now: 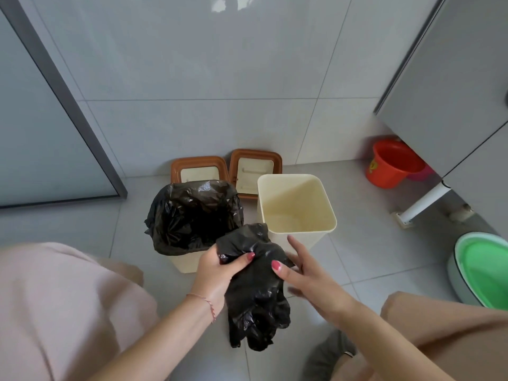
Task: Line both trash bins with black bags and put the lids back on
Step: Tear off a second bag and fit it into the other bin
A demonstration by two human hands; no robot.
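The only marking in sight is a yellow print on the side of the red bucket [393, 164] at the far right, too small to read. That bucket sits partly tucked under a grey cabinet [450, 78], with a pink item behind it mostly hidden. A green-and-white basin [483, 270] is cut off by the right edge.

On the grey tiled floor [371, 257], the left bin [187, 264] is already lined: its black bag [192, 215] drapes over the rim and hides most of the cream body. Just right of it stands the cream right bin [297, 204], bare inside. Two brown-framed lids [199, 169] [255, 167] lean against the far wall behind the bins, their lower parts hidden by them.

Near the viewer, a second crumpled black bag [255, 287] hangs in front of the bins. The left hand [217, 273] pinches its upper part, thumb curled over the plastic. The right hand [305, 273] has straight, spread fingers, the thumb touching the bag; its far fingers are blurred.
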